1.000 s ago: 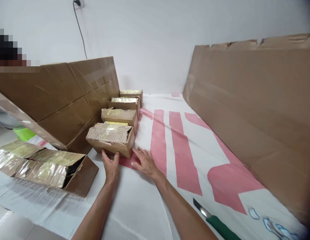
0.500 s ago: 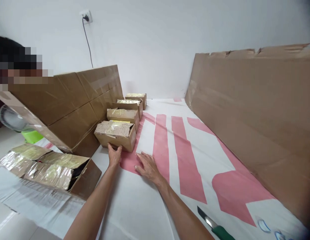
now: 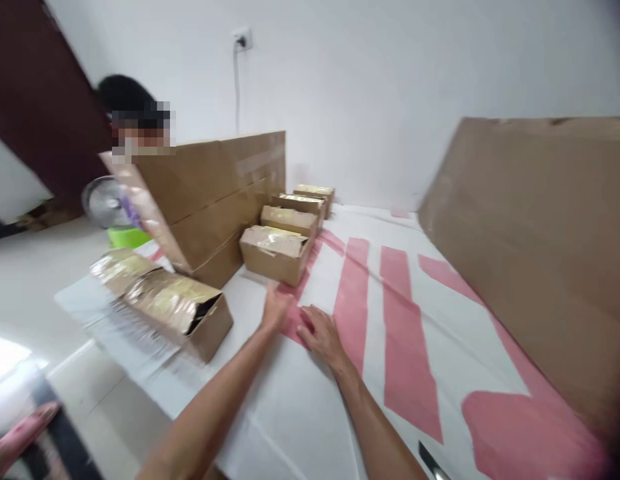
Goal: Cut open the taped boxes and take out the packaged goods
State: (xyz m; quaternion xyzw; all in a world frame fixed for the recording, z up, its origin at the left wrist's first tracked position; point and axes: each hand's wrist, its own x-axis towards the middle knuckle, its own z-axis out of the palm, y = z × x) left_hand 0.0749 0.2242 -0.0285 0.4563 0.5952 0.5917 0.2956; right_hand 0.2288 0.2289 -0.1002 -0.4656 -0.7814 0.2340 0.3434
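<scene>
My left hand (image 3: 277,310), somewhat blurred, is just in front of the nearest cardboard box (image 3: 273,263), a little apart from it. Its fingers hold nothing. My right hand (image 3: 321,333) rests on the white and pink sheet (image 3: 400,313), fingers spread and empty. The nearest box has a taped, rough-edged top and heads a row of small boxes running back to the wall. Behind it in that row is another taped box (image 3: 289,218). A utility knife (image 3: 433,461) lies on the sheet at the bottom edge, mostly cut off.
Left of the row leans a large carton (image 3: 205,193), with a person (image 3: 127,100) behind it. More taped boxes (image 3: 165,297) lie at the left edge of the surface. A big cardboard panel (image 3: 530,253) stands on the right. A fan (image 3: 105,202) and green object (image 3: 127,237) are beyond.
The view has swung left, so everything appears further right. My left hand has come away from the nearest box's front. My right hand stays on the sheet.
</scene>
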